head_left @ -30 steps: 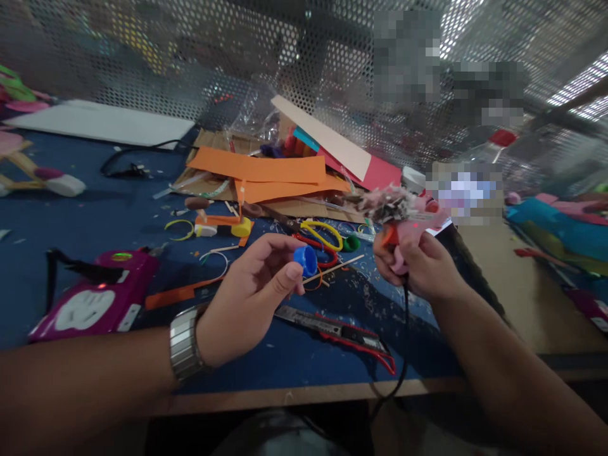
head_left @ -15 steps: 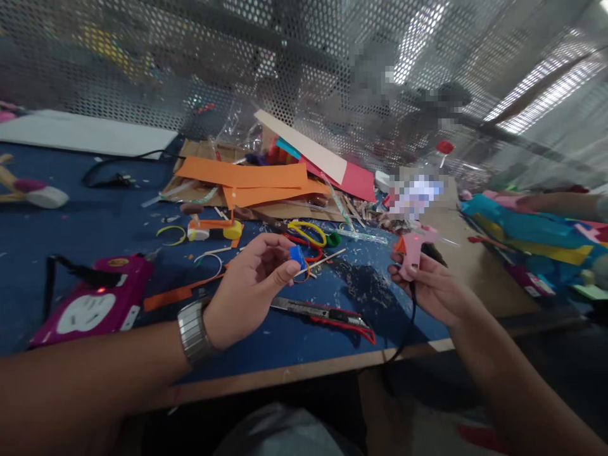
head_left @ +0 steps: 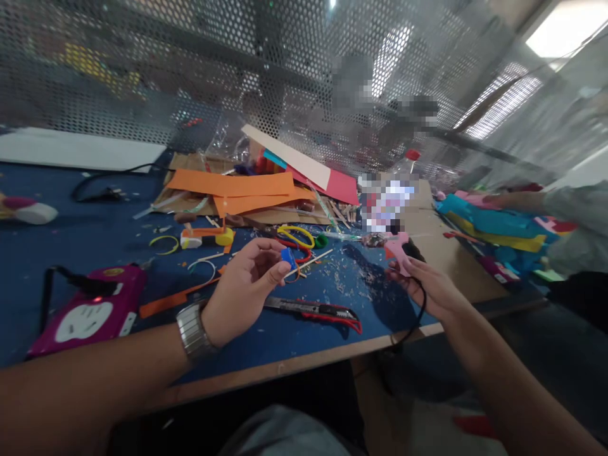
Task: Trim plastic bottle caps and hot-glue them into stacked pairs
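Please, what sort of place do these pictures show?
It looks like a craft workshop or classroom. A right hand holds a pink glue gun, orange sheets lie piled on the blue table, and a red utility knife rests near the front edge.

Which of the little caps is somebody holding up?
The blue cap, pinched in the left hand. The green cap lies on the table, and the red cap tops the clear bottle.
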Action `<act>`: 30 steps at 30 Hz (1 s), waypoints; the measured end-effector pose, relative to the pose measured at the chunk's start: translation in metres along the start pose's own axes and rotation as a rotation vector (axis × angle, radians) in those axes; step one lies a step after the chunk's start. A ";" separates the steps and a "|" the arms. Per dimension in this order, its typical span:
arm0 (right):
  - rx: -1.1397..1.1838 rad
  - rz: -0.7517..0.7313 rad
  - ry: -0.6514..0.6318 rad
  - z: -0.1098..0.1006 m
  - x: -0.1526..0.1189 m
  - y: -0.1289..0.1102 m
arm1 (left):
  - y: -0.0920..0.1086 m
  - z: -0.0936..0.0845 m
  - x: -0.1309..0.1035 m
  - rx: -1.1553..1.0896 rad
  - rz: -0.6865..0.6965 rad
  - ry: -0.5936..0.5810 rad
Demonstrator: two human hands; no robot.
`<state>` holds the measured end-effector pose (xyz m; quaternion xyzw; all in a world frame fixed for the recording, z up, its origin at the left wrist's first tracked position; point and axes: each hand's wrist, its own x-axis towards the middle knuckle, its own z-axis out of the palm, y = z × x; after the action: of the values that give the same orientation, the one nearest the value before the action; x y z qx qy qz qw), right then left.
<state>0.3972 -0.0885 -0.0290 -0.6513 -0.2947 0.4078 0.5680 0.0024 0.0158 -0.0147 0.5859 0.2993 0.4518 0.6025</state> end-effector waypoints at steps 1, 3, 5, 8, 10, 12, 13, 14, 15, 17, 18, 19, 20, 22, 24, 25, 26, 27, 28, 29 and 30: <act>-0.034 -0.005 0.012 -0.002 0.001 0.001 | 0.000 0.000 0.000 -0.002 0.001 -0.003; -0.128 -0.008 0.022 -0.005 0.001 0.001 | 0.000 0.000 0.000 -0.005 -0.001 -0.007; -0.254 -0.013 0.019 -0.007 0.000 0.001 | 0.001 0.000 -0.001 -0.009 -0.006 -0.008; -0.500 -0.046 0.024 -0.009 -0.002 -0.005 | 0.001 0.000 -0.001 -0.014 -0.014 -0.008; -0.695 -0.096 0.053 -0.011 -0.002 -0.010 | 0.000 0.000 -0.001 -0.016 -0.018 -0.008; -0.894 -0.180 0.107 -0.011 -0.001 -0.016 | 0.000 0.000 -0.001 -0.015 -0.023 -0.006; -0.987 -0.232 0.139 -0.010 0.000 -0.019 | -0.001 0.000 -0.001 -0.013 -0.027 -0.003; -1.071 -0.285 0.170 -0.009 0.001 -0.022 | -0.001 0.000 -0.002 -0.011 -0.030 0.001; -1.146 -0.337 0.193 -0.007 0.002 -0.025 | -0.001 0.000 -0.002 -0.007 -0.033 0.005; -1.267 -0.431 0.204 0.002 0.005 -0.031 | -0.002 -0.001 -0.002 0.002 -0.039 0.014; -1.313 -0.476 0.186 0.008 0.008 -0.035 | -0.002 -0.001 -0.002 0.006 -0.042 0.018; -1.351 -0.522 0.158 0.016 0.010 -0.039 | -0.001 -0.001 -0.002 0.009 -0.045 0.022; -1.378 -0.567 0.113 0.026 0.013 -0.043 | -0.001 -0.001 -0.002 0.011 -0.048 0.025; -1.402 -0.653 -0.041 0.051 0.020 -0.050 | 0.000 -0.001 -0.003 0.014 -0.051 0.029; -1.394 -0.746 -0.268 0.082 0.029 -0.053 | 0.000 0.000 -0.003 0.016 -0.053 0.028; -1.385 -0.788 -0.377 0.097 0.033 -0.053 | 0.001 0.000 -0.003 0.017 -0.053 0.026; -1.376 -0.825 -0.459 0.112 0.038 -0.052 | 0.001 0.000 -0.003 0.018 -0.053 0.024; -1.369 -0.852 -0.522 0.125 0.042 -0.051 | 0.002 0.001 -0.003 0.018 -0.053 0.022; -1.366 -0.872 -0.561 0.136 0.047 -0.049 | 0.002 0.001 -0.003 0.018 -0.054 0.020; -1.364 -0.884 -0.580 0.144 0.051 -0.047 | 0.003 0.001 -0.003 0.017 -0.056 0.017; -1.361 -0.893 -0.593 0.150 0.055 -0.046 | 0.004 0.001 -0.003 0.017 -0.059 0.015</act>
<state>0.2979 0.0414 0.0022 -0.5399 -0.8388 0.0344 0.0612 0.0012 0.0129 -0.0117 0.5786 0.3247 0.4357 0.6082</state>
